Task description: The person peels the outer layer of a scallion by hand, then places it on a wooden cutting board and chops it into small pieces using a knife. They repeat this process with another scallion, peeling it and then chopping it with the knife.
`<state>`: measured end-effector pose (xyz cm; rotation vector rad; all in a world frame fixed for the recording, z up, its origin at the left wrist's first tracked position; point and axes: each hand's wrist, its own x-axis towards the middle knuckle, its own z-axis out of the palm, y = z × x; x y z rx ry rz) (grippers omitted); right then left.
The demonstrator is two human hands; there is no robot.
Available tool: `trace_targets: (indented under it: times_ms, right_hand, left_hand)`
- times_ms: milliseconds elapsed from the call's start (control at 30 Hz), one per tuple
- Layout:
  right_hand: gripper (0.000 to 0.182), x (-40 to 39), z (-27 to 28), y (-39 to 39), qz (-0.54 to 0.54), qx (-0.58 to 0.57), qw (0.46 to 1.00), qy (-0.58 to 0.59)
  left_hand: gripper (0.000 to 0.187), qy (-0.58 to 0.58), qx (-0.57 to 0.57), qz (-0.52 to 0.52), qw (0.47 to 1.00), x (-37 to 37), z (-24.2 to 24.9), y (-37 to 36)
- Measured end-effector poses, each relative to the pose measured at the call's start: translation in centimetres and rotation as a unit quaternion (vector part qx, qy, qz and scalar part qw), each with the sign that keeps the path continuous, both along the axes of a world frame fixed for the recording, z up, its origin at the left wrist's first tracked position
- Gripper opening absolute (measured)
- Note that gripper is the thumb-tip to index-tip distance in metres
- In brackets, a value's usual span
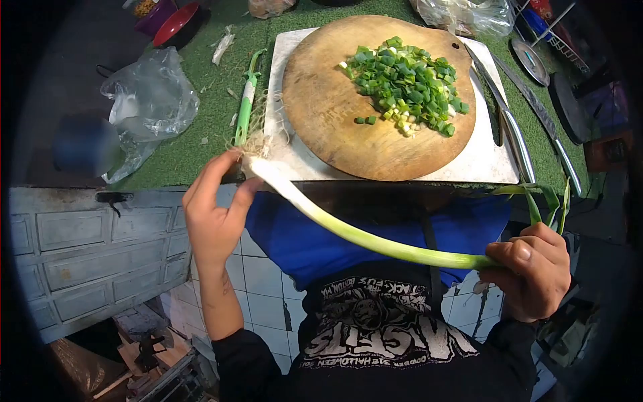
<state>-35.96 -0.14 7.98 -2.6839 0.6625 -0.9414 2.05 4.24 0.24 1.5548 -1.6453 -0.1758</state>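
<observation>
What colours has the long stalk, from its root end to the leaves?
The stalk goes from white to light green; its leaves are darker green. Best: head view.

Blue object (pixel 82 144) blurred, upper-right plastic bag (pixel 473 15) cut off at top

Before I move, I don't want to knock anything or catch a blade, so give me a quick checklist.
1. Left hand on the white root end of the long green onion: ok, fingers and thumb pinch it.
2. Right hand on the leafy end: ok, fingers wrapped round.
3. Chopped green pieces all on the round wooden board: ok.
4. Two knives apart from both hands: ok, they lie right of the round board.
5. Roots clear of the slim green tool: not ok, they overlap its near end in this view.
6. Round board steady: cannot tell.
</observation>
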Motion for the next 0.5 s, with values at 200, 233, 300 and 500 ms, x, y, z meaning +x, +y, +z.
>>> trace_targets:
  times_ms: [200,233,300,500]
  right_hand:
    - [0.076,-1.5,-0.1,-1.0,0.034,-0.008,0.999,-0.015]
    - [0.076,-2.0,0.2,-1.1,0.032,-0.007,0.999,-0.014]
    - [0.079,-3.0,0.8,-1.4,0.031,0.037,0.999,0.009]
    - [0.089,-3.3,0.5,-1.8,0.013,0.011,1.0,-0.015]
  left_hand:
    - [0.024,0.168,0.094,0.017,0.981,0.3,-1.0,0.2]
    - [0.024,0.169,0.095,0.015,0.981,0.3,-0.9,0.1]
    - [0.015,0.17,0.007,0.016,0.985,0.9,-0.7,0.0]
    - [0.01,-0.09,-0.047,0.016,0.995,2.4,3.2,0.4]
